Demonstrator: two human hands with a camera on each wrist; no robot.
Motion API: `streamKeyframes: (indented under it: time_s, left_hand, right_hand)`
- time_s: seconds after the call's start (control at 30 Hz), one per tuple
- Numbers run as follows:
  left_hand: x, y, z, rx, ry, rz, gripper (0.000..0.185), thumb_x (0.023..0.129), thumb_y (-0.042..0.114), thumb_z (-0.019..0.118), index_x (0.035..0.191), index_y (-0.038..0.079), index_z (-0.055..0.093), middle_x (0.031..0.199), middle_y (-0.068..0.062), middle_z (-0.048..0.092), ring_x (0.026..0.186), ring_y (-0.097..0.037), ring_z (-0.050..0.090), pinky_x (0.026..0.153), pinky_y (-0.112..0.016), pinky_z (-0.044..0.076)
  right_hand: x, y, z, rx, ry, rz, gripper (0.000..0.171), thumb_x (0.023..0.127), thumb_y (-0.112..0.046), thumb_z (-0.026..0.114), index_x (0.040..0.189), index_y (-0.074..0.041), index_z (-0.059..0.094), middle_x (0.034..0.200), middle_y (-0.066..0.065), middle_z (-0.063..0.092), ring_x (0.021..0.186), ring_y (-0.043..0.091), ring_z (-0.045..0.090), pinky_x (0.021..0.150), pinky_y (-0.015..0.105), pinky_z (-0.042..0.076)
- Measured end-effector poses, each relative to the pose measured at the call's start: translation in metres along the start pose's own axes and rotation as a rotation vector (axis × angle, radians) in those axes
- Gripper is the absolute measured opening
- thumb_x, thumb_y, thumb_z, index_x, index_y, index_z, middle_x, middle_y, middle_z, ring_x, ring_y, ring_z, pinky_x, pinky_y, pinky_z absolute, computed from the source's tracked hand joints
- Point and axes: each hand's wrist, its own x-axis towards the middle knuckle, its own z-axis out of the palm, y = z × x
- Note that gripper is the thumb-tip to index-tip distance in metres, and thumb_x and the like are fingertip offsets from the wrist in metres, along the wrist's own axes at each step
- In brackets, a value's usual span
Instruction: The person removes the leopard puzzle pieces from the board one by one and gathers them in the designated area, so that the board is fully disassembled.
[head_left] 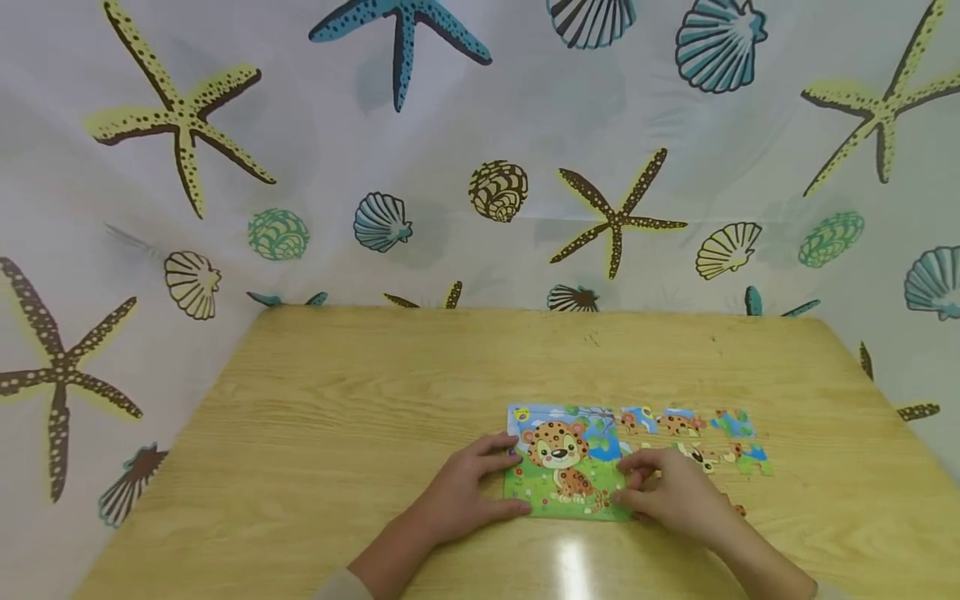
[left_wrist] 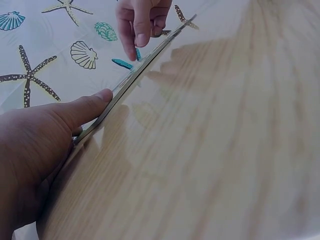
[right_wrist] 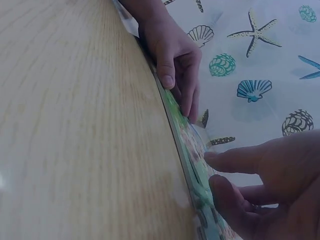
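Observation:
A flat jigsaw picture of a spotted cub (head_left: 573, 483) on grass under blue sky lies on the table. My left hand (head_left: 472, 487) rests along its left edge, thumb at the lower corner and fingers spread higher up. At the right edge my right hand (head_left: 675, 492) touches the picture with bent fingertips; thumb and index finger stand apart in the right wrist view, and no piece shows between them. Loose jigsaw pieces (head_left: 733, 423) lie in rows to the right of the picture, partly hidden by the right hand.
The wood-grain table (head_left: 337, 400) reaches back to a white curtain (head_left: 450, 250) printed with starfish and shells, which also hangs along both sides. A light glare falls on the table near its front.

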Motion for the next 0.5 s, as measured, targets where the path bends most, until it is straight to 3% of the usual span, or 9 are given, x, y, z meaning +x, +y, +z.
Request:
streamKeyframes:
  time_s: [0.13,0.2,0.5]
  left_hand:
    - [-0.002,-0.001,0.004,-0.004,0.004,0.011,0.067,0.077,0.045,0.084,0.129,0.007,0.066,0.150,-0.004,0.051,0.141,-0.033,0.045,0.118,-0.052,0.037]
    - [-0.003,-0.001,0.004,-0.004,0.007,0.017,0.067,0.077,0.045,0.084,0.129,0.006,0.066,0.150,-0.006,0.051,0.141,-0.034,0.045,0.117,-0.053,0.038]
    - [-0.003,0.000,0.001,0.008,0.009,0.032,0.066,0.077,0.042,0.085,0.129,0.005,0.066,0.149,-0.007,0.051,0.140,-0.036,0.046,0.117,-0.054,0.038]
  right_hand:
    - [0.004,-0.007,0.013,-0.185,0.053,0.000,0.054,0.075,-0.032,0.088,0.116,-0.002,0.070,0.083,-0.001,0.061,0.061,0.010,0.045,0.056,0.023,0.043]
    - [0.007,-0.011,0.018,-0.241,0.070,-0.004,0.054,0.073,-0.033,0.089,0.115,-0.006,0.071,0.086,-0.002,0.062,0.071,0.011,0.050,0.064,0.025,0.046]
    - [0.014,-0.021,0.025,-0.246,0.056,0.007,0.057,0.069,-0.021,0.091,0.119,-0.007,0.069,0.097,0.003,0.064,0.086,0.016,0.058,0.070,0.032,0.052]
